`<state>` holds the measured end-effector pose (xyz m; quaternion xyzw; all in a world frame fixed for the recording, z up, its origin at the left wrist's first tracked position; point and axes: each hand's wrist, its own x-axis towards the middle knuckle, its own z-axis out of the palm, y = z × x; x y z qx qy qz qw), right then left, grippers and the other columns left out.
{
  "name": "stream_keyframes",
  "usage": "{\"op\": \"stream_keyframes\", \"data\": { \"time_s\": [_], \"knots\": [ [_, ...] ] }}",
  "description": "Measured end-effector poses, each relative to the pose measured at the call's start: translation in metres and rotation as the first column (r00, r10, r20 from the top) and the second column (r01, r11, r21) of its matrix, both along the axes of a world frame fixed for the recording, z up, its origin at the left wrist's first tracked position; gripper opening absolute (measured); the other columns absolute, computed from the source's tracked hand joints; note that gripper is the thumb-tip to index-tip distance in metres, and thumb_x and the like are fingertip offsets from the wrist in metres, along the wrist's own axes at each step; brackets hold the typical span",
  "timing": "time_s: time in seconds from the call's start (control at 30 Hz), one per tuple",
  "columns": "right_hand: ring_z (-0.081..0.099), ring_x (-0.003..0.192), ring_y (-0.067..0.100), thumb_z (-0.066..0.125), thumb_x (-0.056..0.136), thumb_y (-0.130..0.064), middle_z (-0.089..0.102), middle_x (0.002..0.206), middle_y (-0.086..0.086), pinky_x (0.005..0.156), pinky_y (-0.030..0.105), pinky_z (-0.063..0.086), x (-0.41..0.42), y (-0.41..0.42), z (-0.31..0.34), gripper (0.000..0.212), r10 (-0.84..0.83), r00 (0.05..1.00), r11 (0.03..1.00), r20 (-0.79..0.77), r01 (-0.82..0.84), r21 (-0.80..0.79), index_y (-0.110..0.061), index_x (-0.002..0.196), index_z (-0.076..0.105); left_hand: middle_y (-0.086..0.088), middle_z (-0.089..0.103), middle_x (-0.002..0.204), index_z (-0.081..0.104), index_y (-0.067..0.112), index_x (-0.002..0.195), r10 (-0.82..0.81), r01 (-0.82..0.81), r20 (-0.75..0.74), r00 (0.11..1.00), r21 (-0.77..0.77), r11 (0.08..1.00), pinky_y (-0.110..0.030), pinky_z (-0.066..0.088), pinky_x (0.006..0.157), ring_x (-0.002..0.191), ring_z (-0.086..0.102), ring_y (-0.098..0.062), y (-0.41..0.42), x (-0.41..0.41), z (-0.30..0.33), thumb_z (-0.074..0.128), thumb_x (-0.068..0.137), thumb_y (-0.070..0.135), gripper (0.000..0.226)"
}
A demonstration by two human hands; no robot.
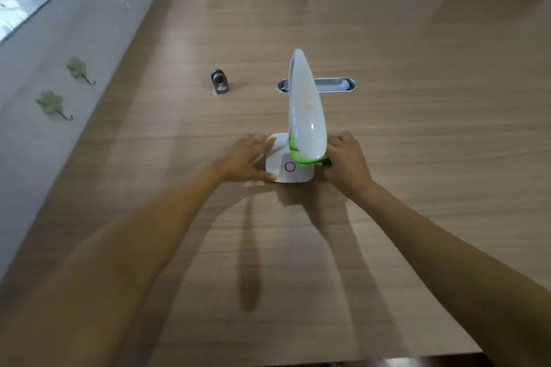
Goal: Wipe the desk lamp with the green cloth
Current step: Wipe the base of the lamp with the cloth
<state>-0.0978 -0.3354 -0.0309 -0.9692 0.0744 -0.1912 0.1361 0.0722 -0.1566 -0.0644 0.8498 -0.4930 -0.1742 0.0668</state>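
No brand or writing can be read anywhere; the only mark is a ring-shaped button [289, 166] on the lamp's white base. 1 desk lamp [305, 116] stands mid-way across the wooden table [417, 68], its long white head raised over the base. The left hand [249, 159] lies flat against the base's left edge, fingers spread and loose. The right hand [346, 161] grips 1 green cloth [298, 155], bunched under the lamp head against the stem. Farther back sit 1 small metal fitting [220, 82] and 1 oval cable slot [334, 85] in the tabletop; its contents are unclear. 2 leaf-shaped hooks [78, 68] hang on the left wall.
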Motion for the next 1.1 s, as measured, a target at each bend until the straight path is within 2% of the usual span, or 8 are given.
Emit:
{"op": "stream_keyframes", "data": {
  "time_s": [0.1, 0.17, 0.37, 0.5, 0.63, 0.8, 0.93, 1.1],
  "knots": [
    [0.065, 0.068, 0.046, 0.049, 0.052, 0.007, 0.075, 0.085, 0.025, 0.064, 0.031, 0.05, 0.009, 0.007, -0.003, 0.041, 0.05, 0.999, 0.998, 0.0, -0.05, 0.047, -0.001, 0.086, 0.071, -0.011, 0.034, 0.156, 0.035, 0.011, 0.149, -0.059, 0.059, 0.003, 0.998, -0.012, 0.998, -0.039, 0.019, 0.12, 0.145, 0.03, -0.025, -0.005, 0.0, 0.001, 0.053, 0.071, 0.07, 0.1],
    [0.062, 0.087, 0.053, 0.057, 0.054, 0.016, 0.071, 0.105, 0.028, 0.073, 0.049, 0.053, 0.012, 0.01, -0.004, 0.053, 0.006, 0.999, 0.989, -0.048, 0.002, 0.15, -0.002, 0.103, 0.07, -0.009, 0.034, 0.157, 0.035, 0.011, 0.149, -0.064, 0.063, -0.014, 0.998, -0.024, 0.998, -0.037, 0.017, 0.121, 0.145, 0.029, -0.025, -0.006, 0.001, 0.001, 0.056, 0.072, 0.065, 0.096],
    [0.046, 0.121, 0.034, 0.054, 0.07, 0.008, 0.052, 0.141, 0.001, 0.096, 0.041, 0.042, -0.005, 0.01, -0.003, 0.066, 0.051, 0.938, 0.989, -0.342, 0.0, 0.149, -0.029, 0.125, 0.059, 0.004, 0.029, 0.159, 0.03, 0.032, 0.15, 0.001, -0.001, -0.007, 1.0, -0.003, 1.0, -0.045, 0.025, 0.119, 0.147, 0.025, -0.026, -0.003, 0.01, -0.012, 0.046, 0.057, 0.089, 0.11],
    [0.052, 0.114, 0.029, 0.055, 0.07, 0.002, 0.059, 0.134, -0.008, 0.088, 0.039, 0.042, -0.033, 0.006, 0.005, 0.064, 0.178, 0.887, 0.983, -0.427, -0.18, 0.035, -0.035, 0.122, 0.06, 0.009, 0.029, 0.159, 0.03, 0.038, 0.148, -0.004, 0.004, 0.03, 1.0, -0.006, 1.0, -0.046, 0.027, 0.118, 0.148, 0.023, -0.023, -0.003, 0.014, -0.018, 0.036, 0.05, 0.097, 0.115],
    [0.055, 0.109, 0.038, 0.059, 0.075, 0.0, 0.066, 0.124, 0.006, 0.084, 0.041, 0.044, -0.008, 0.011, 0.033, 0.05, 0.02, 0.974, 0.999, -0.224, -0.012, 0.037, -0.025, 0.119, 0.064, 0.006, 0.03, 0.159, 0.029, 0.035, 0.149, -0.027, 0.027, 0.046, 0.999, 0.002, 1.0, -0.045, 0.027, 0.118, 0.147, 0.025, -0.026, -0.004, 0.015, -0.015, 0.041, 0.056, 0.093, 0.111],
    [0.046, 0.125, 0.034, 0.053, 0.085, 0.002, 0.056, 0.134, 0.012, 0.107, 0.048, 0.037, 0.016, 0.029, 0.02, 0.042, 0.065, 0.925, 0.953, -0.374, 0.053, 0.297, -0.013, 0.123, 0.059, 0.004, 0.029, 0.16, 0.028, 0.035, 0.15, -0.026, 0.024, 0.076, 0.997, 0.037, 0.999, -0.044, 0.026, 0.118, 0.146, 0.027, -0.027, -0.005, 0.013, -0.013, 0.041, 0.056, 0.091, 0.111],
    [0.041, 0.125, 0.025, 0.053, 0.075, -0.003, 0.044, 0.146, -0.016, 0.097, 0.04, 0.036, -0.004, 0.025, 0.013, 0.064, 0.096, 0.855, 0.995, -0.509, -0.096, 0.026, -0.039, 0.129, 0.05, 0.009, 0.03, 0.158, 0.028, 0.039, 0.148, -0.006, 0.004, 0.081, 0.997, 0.031, 1.0, -0.046, 0.029, 0.116, 0.146, 0.028, -0.025, -0.005, 0.016, -0.018, 0.035, 0.051, 0.098, 0.114],
    [0.041, 0.121, 0.031, 0.054, 0.079, -0.005, 0.056, 0.135, -0.005, 0.093, 0.04, 0.032, -0.017, 0.02, 0.031, 0.053, 0.083, 0.901, 0.995, -0.426, -0.095, -0.008, -0.034, 0.124, 0.057, 0.009, 0.029, 0.159, 0.029, 0.038, 0.149, 0.002, -0.005, 0.066, 0.998, 0.053, 0.999, -0.047, 0.028, 0.117, 0.146, 0.027, -0.027, -0.006, 0.015, -0.016, 0.042, 0.054, 0.092, 0.11]
  ]
}}
